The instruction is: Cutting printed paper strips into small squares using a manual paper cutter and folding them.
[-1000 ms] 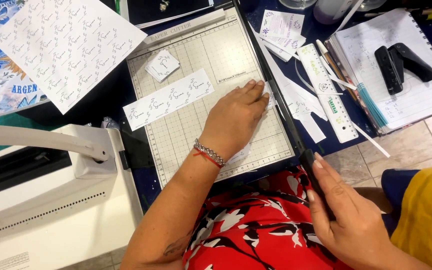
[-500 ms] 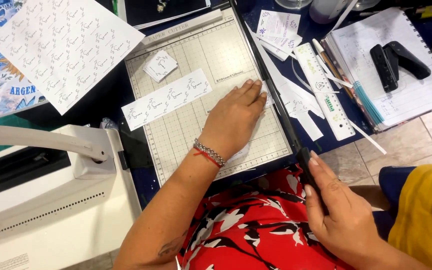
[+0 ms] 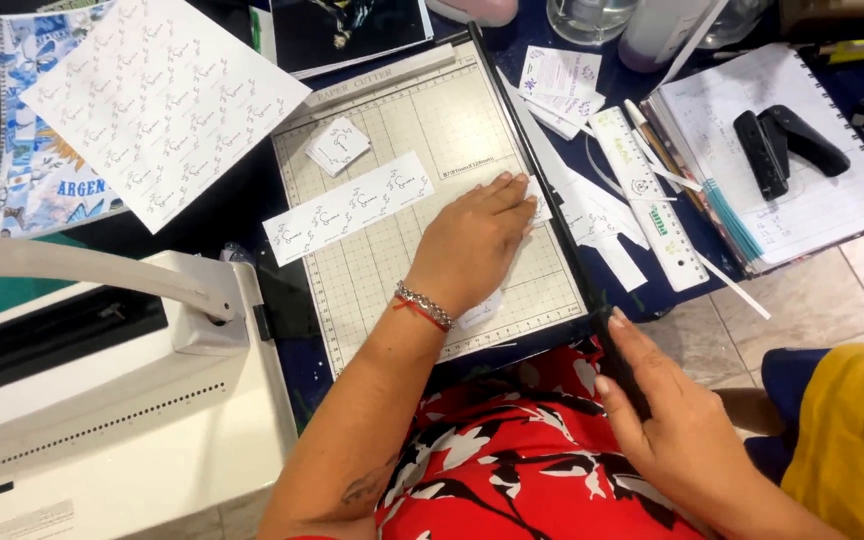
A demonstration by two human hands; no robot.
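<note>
Left hand (image 3: pixel 477 240) palm down, flat, fingers (image 3: pixel 512 195) together and stretched toward the right edge of the cutter board, forearm slanting up from the lower left, a beaded bracelet and red thread around the wrist. Right hand (image 3: pixel 667 420) off the board's near right corner, palm down, fingers curled around a dark handle, thumb alongside, forearm entering from the lower right.
</note>
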